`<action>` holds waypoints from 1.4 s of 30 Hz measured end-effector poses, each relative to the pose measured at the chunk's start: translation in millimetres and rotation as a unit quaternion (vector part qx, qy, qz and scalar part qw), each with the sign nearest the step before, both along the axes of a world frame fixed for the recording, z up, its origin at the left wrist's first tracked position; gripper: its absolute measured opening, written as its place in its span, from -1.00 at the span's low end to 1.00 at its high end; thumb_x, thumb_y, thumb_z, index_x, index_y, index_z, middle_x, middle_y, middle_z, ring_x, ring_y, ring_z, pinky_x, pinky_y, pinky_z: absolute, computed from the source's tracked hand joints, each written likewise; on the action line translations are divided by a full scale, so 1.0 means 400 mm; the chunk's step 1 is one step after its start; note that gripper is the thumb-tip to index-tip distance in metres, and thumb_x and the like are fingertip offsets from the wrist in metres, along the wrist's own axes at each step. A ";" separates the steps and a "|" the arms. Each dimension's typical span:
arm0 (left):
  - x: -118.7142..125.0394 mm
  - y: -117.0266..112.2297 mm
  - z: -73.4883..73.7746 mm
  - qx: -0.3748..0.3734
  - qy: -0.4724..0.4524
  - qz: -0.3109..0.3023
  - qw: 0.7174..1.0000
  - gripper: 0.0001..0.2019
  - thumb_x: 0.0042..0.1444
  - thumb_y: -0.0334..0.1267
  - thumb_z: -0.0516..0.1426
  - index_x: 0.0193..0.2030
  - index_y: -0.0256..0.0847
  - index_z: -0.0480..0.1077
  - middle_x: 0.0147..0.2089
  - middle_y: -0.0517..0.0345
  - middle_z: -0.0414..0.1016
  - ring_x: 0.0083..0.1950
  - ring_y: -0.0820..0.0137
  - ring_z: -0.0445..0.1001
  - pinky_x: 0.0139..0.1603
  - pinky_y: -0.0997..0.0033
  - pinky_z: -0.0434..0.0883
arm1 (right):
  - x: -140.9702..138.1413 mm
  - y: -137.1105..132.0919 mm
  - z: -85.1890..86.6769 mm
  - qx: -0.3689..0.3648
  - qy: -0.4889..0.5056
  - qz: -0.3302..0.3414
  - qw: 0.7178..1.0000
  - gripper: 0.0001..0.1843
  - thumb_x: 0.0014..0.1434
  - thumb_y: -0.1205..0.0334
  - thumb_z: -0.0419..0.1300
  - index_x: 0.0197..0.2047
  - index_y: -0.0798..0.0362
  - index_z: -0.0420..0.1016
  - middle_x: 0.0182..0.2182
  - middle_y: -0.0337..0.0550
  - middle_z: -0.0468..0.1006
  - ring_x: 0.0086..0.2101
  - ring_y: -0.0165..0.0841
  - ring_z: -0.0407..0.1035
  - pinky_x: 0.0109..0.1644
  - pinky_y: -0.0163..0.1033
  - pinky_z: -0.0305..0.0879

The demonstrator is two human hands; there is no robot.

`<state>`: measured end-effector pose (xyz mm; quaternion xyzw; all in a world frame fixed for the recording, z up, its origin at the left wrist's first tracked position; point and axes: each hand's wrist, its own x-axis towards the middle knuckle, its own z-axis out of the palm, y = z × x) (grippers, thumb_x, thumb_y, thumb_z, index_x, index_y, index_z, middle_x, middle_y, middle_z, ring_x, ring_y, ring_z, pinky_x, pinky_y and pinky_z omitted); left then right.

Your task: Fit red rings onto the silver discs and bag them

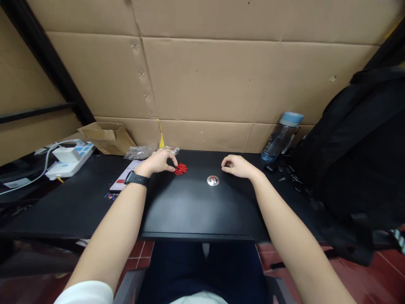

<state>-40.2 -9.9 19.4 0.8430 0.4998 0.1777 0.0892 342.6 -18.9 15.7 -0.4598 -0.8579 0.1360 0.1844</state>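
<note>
On the black bench (pixel 190 211), centre frame, a silver disc (pixel 213 180) is seen. Just beyond, left of centre, the left hand (pixel 160 162) is curled with fingertips touching a red heap (pixel 181 169); whether its grip is pinched cannot be told. The right hand (pixel 237 166) is loosely curled, its grip's contents hidden. Farther back, the bottle (pixel 280 137) at upper right looks clear, its fill unreadable; the open cardboard box (pixel 104 136) at left hides its contents.
</note>
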 end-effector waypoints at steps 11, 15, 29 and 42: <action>-0.001 0.003 -0.010 -0.065 0.081 0.017 0.994 -0.77 -0.19 -0.18 0.38 -0.30 -0.02 0.65 -0.27 0.22 0.63 -0.21 0.27 0.53 -0.20 0.42 0.31 | 0.089 0.036 -0.024 -0.029 -0.027 -0.107 0.993 -0.75 0.01 0.35 0.35 -0.18 0.03 0.56 -0.20 -0.17 0.63 -0.24 -0.31 0.50 -0.13 -0.30 0.34; -0.012 0.008 -0.020 -0.095 0.075 0.024 0.992 -0.79 -0.14 -0.12 0.35 -0.30 -0.02 0.65 -0.24 0.20 0.63 -0.21 0.30 0.53 -0.20 0.44 0.30 | 0.093 0.042 -0.029 -0.029 -0.019 -0.104 0.994 -0.72 -0.03 0.37 0.37 -0.19 0.03 0.57 -0.22 -0.17 0.65 -0.26 -0.32 0.52 -0.15 -0.30 0.36; -0.060 -0.018 0.011 -0.214 0.010 -0.003 0.977 -0.87 -0.18 -0.19 0.33 -0.44 -0.13 0.55 -0.42 0.24 0.61 -0.35 0.34 0.54 -0.34 0.46 0.34 | 0.109 0.057 -0.043 -0.033 0.022 -0.091 0.995 -0.70 -0.09 0.42 0.38 -0.23 0.04 0.55 -0.28 -0.21 0.61 -0.32 -0.38 0.47 -0.20 -0.34 0.36; 0.106 -0.040 0.021 -0.009 -0.240 -0.024 0.970 -0.70 0.07 0.02 0.32 -0.22 -0.17 0.60 -0.21 0.06 0.68 -0.11 0.21 0.61 0.00 0.26 0.46 | 0.012 0.020 -0.027 0.010 0.212 -0.016 0.977 -0.65 -0.03 0.28 0.36 -0.11 0.02 0.51 -0.11 -0.09 0.51 -0.16 -0.29 0.43 -0.19 -0.24 0.42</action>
